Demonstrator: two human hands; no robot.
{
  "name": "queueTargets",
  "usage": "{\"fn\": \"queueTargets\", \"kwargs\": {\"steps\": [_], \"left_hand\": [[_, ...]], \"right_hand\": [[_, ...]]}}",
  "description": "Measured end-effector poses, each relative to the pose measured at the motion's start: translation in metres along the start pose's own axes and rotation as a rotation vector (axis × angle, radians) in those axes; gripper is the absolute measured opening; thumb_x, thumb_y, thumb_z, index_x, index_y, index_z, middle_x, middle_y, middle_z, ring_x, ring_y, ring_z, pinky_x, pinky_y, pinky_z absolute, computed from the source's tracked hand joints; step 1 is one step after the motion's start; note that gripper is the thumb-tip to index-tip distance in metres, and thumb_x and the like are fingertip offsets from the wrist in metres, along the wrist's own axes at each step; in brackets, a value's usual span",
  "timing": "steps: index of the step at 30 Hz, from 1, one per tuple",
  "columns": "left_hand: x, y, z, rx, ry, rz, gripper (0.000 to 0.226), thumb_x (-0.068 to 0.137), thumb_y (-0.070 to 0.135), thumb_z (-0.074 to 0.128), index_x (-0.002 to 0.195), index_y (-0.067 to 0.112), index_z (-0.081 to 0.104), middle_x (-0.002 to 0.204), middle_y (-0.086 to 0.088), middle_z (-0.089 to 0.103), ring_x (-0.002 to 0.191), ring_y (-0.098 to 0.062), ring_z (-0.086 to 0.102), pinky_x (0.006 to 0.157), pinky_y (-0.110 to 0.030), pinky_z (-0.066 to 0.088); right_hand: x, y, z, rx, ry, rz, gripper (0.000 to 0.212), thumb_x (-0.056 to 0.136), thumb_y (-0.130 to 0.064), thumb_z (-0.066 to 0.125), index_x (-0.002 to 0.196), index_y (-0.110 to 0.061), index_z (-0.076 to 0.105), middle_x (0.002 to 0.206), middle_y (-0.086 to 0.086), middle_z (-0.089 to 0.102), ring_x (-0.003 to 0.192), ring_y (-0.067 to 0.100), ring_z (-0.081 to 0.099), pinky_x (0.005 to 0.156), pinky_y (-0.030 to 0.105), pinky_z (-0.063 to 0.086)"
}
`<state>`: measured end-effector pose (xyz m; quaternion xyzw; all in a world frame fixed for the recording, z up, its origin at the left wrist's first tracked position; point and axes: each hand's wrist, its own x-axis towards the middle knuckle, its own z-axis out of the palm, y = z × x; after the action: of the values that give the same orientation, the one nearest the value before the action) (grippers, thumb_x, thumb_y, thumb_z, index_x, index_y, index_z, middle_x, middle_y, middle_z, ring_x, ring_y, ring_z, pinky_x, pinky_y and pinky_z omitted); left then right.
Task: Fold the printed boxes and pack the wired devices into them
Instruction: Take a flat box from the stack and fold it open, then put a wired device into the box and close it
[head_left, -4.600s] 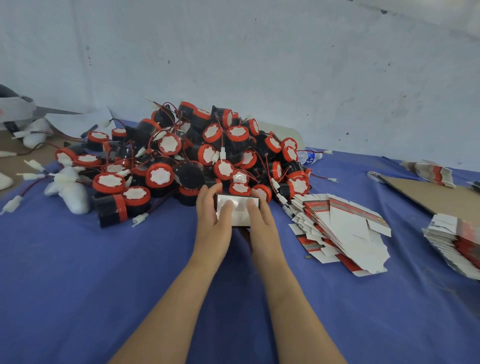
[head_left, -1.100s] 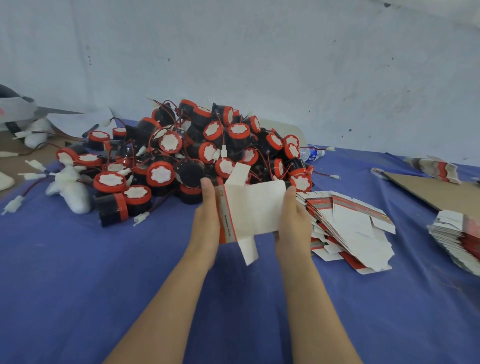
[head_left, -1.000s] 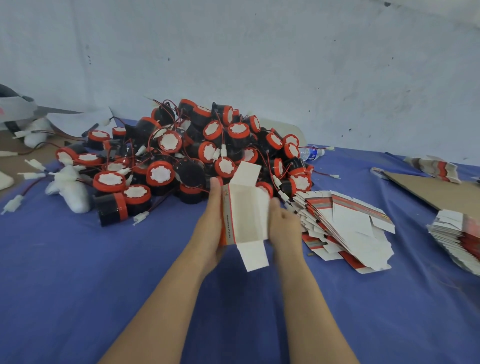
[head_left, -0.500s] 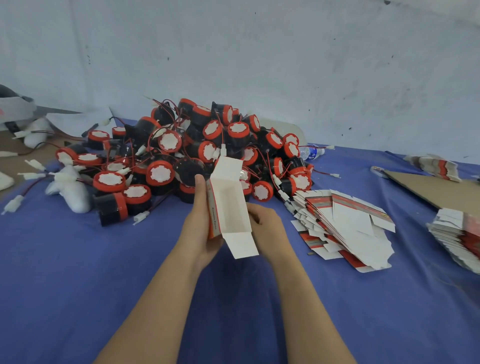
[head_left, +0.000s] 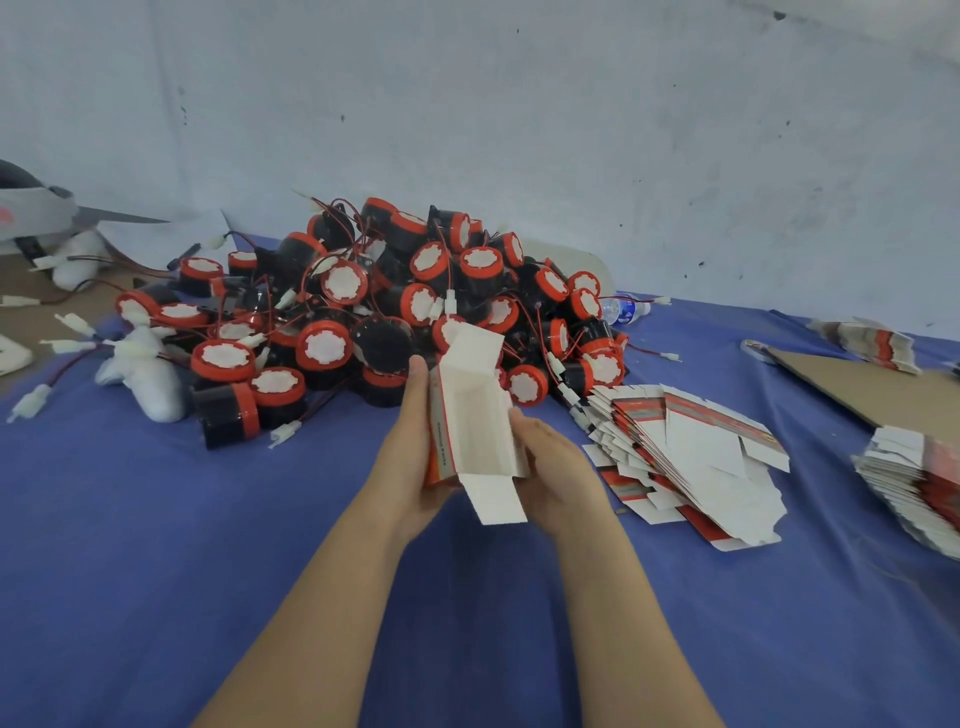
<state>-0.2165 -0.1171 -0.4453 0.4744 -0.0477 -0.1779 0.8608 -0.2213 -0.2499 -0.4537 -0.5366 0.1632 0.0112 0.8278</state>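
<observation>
- The left hand (head_left: 410, 457) grips the half-formed box (head_left: 470, 415) by its left, red-printed side, with the thumb lying up along that wall and the fingers curled beneath, mostly hidden
- The right hand (head_left: 561, 478) holds the box's right side, its fingers curled in against the white wall; the fingertips cannot be seen
- The box is held between both hands, lifted above the blue cloth (head_left: 156, 545) and just in front of the pile of wired devices (head_left: 395, 301)
- It stands open as a tube with its white inside facing up, one flap raised at the far end and another hanging loose at the near end
- The devices are black drums with red caps and white discs, tangled with red wires and white plugs
- A fanned stack of flat boxes (head_left: 691, 452) lies on the cloth just to the right of the right hand
- A second stack (head_left: 919, 488) sits at the right edge, near a brown cardboard sheet (head_left: 872, 389)
- A water bottle (head_left: 623, 310) lies at the pile's far right end
</observation>
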Motion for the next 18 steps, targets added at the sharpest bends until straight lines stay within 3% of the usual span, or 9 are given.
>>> {"fn": "queueTargets", "kwargs": {"steps": [2, 4, 6, 8, 10, 11, 13, 15, 18], "left_hand": [[0.0, 0.0, 0.002, -0.002, -0.024, -0.004, 0.063, 0.085, 0.066, 0.043, 0.126, 0.022, 0.061, 0.115, -0.005, 0.071, 0.108, -0.024, 0.066, 0.085, -0.042, 0.055], [-0.001, 0.002, 0.002, 0.022, -0.103, 0.014, 0.057, 0.082, 0.055, 0.052, 0.13, 0.024, 0.057, 0.117, -0.004, 0.07, 0.106, -0.022, 0.067, 0.078, -0.039, 0.058], [-0.004, 0.008, 0.0, 0.109, -0.197, -0.022, 0.052, 0.077, 0.046, 0.061, 0.125, 0.026, 0.06, 0.116, -0.006, 0.07, 0.106, -0.023, 0.068, 0.083, -0.041, 0.058], [-0.01, 0.016, -0.005, 0.235, -0.257, -0.097, 0.049, 0.072, 0.044, 0.069, 0.116, 0.025, 0.065, 0.111, -0.005, 0.072, 0.103, -0.023, 0.069, 0.084, -0.038, 0.058], [-0.015, 0.025, -0.011, 0.295, -0.257, -0.111, 0.038, 0.073, 0.044, 0.076, 0.105, 0.024, 0.072, 0.108, -0.005, 0.073, 0.099, -0.021, 0.07, 0.084, -0.036, 0.058], [-0.017, 0.03, -0.013, 0.237, -0.237, -0.058, 0.031, 0.075, 0.043, 0.075, 0.098, 0.023, 0.076, 0.106, -0.005, 0.073, 0.096, -0.02, 0.071, 0.083, -0.034, 0.059], [-0.02, 0.043, -0.018, -0.092, -0.17, 0.13, 0.028, 0.077, 0.038, 0.071, 0.097, 0.019, 0.076, 0.101, -0.006, 0.074, 0.089, -0.017, 0.071, 0.077, -0.03, 0.059], [-0.024, 0.061, -0.024, -0.418, -0.051, 0.327, 0.038, 0.075, 0.034, 0.066, 0.107, 0.013, 0.067, 0.098, -0.006, 0.073, 0.091, -0.017, 0.071, 0.08, -0.028, 0.058], [-0.029, 0.082, -0.03, -0.526, 0.136, 0.464, 0.035, 0.082, 0.032, 0.063, 0.114, 0.017, 0.062, 0.103, -0.001, 0.07, 0.101, -0.014, 0.066, 0.089, -0.03, 0.054]], "right_hand": [[0.002, 0.0, -0.001, 0.054, 0.099, -0.049, 0.02, 0.092, -0.024, 0.062, 0.091, -0.005, 0.066, 0.087, 0.013, 0.071, 0.082, 0.029, 0.065, 0.076, 0.041, 0.053], [0.001, -0.002, -0.005, 0.151, 0.12, -0.058, 0.023, 0.092, -0.026, 0.062, 0.092, -0.004, 0.067, 0.076, 0.01, 0.073, 0.075, 0.025, 0.067, 0.073, 0.037, 0.055], [-0.001, -0.006, -0.008, 0.205, 0.091, -0.03, 0.028, 0.092, -0.03, 0.06, 0.1, -0.005, 0.067, 0.082, 0.009, 0.074, 0.081, 0.023, 0.069, 0.072, 0.036, 0.057], [-0.002, -0.007, -0.01, 0.302, 0.037, 0.009, 0.037, 0.094, -0.039, 0.054, 0.111, -0.008, 0.065, 0.103, 0.012, 0.072, 0.094, 0.026, 0.069, 0.082, 0.039, 0.055], [-0.002, -0.009, -0.009, 0.365, 0.034, -0.025, 0.041, 0.1, -0.045, 0.041, 0.101, -0.012, 0.065, 0.103, 0.015, 0.07, 0.083, 0.026, 0.072, 0.068, 0.038, 0.057], [-0.003, -0.009, -0.006, 0.419, 0.018, -0.054, 0.045, 0.101, -0.048, 0.035, 0.097, -0.013, 0.064, 0.102, 0.016, 0.07, 0.077, 0.026, 0.071, 0.061, 0.034, 0.058], [-0.005, -0.007, 0.007, 0.501, -0.056, -0.084, 0.058, 0.097, -0.06, 0.029, 0.11, -0.013, 0.061, 0.105, 0.015, 0.071, 0.074, 0.024, 0.067, 0.058, 0.028, 0.058], [-0.006, 0.002, 0.03, 0.2, -0.131, -0.131, 0.054, 0.096, -0.06, 0.033, 0.122, -0.018, 0.055, 0.104, 0.008, 0.073, 0.072, 0.02, 0.066, 0.061, 0.028, 0.057], [-0.009, 0.028, 0.091, -0.419, -0.189, -0.331, 0.036, 0.098, -0.033, 0.052, 0.131, -0.023, 0.051, 0.116, -0.001, 0.065, 0.102, 0.02, 0.063, 0.083, 0.032, 0.053]]}}
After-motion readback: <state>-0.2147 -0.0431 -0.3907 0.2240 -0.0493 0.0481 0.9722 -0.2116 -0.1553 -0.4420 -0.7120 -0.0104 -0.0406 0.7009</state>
